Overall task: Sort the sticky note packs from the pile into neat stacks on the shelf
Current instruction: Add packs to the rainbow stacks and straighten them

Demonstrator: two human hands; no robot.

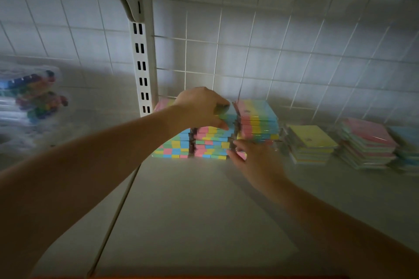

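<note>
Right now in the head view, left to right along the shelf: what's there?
Bag of colourful items → white slotted upright → multicolour pack stacks, left hand on top of them → striped pack stack, right hand at its base → yellow-topped stack → pink-topped stack → blue-topped stack.

Bagged colourful items (pixel 34 95) far left; slotted upright (pixel 142 68); wire grid (pixel 272 52) behind.

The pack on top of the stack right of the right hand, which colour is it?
Yellow, seen in the head view, the only one.
</note>
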